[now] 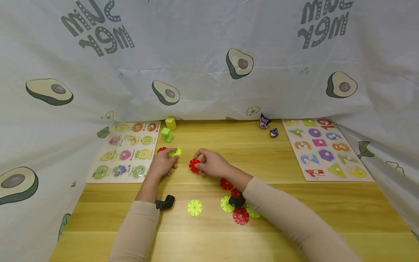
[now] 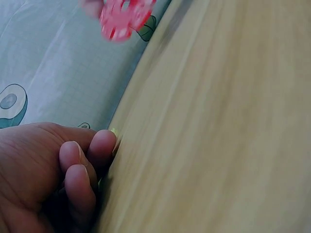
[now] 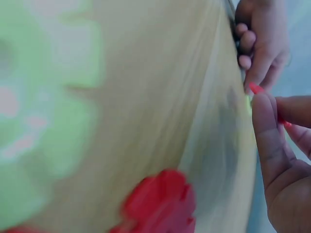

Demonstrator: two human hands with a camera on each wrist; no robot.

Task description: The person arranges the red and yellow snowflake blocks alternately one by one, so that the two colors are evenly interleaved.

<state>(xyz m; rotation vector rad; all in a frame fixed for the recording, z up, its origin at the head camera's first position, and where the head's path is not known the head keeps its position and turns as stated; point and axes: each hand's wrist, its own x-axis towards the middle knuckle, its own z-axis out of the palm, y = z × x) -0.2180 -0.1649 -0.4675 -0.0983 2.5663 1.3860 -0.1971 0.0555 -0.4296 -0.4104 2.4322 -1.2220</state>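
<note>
My left hand [image 1: 163,163] holds a yellow-green notched disc [image 1: 176,152] between thumb and finger, low over the wooden table. Beside that disc, a red notched disc [image 1: 161,149] is partly covered by the same hand; whether the two are joined I cannot tell. Just to the right, my right hand [image 1: 214,164] pinches another red disc [image 1: 194,166] by its edge, apart from the yellow-green one. In the left wrist view the held red disc [image 2: 126,18] is blurred. Only a sliver of it shows between thumb and finger in the right wrist view.
Loose red discs [image 1: 240,216] and yellow-green discs [image 1: 194,207] lie nearer the front, some hidden under the right forearm. Green blocks [image 1: 170,123] stand at the back left, two small figurines [image 1: 263,121] at the back right. A fruit board [image 1: 109,147] and a number board [image 1: 302,171] flank the table.
</note>
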